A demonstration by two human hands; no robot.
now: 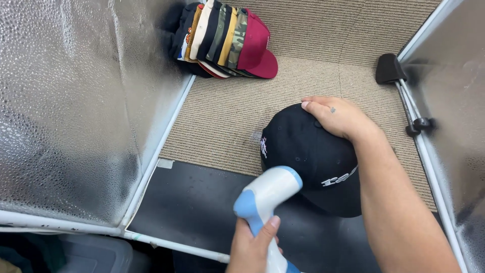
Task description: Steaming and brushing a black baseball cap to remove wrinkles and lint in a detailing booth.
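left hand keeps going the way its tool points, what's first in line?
Likely the black cap. The left hand grips a white and blue handheld device whose head is already against or just short of the cap's side; depth is unclear. The right hand holds the cap on top.

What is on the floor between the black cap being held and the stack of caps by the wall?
Only bare beige carpet lies between the black cap and the stack of caps, seen in the head view.
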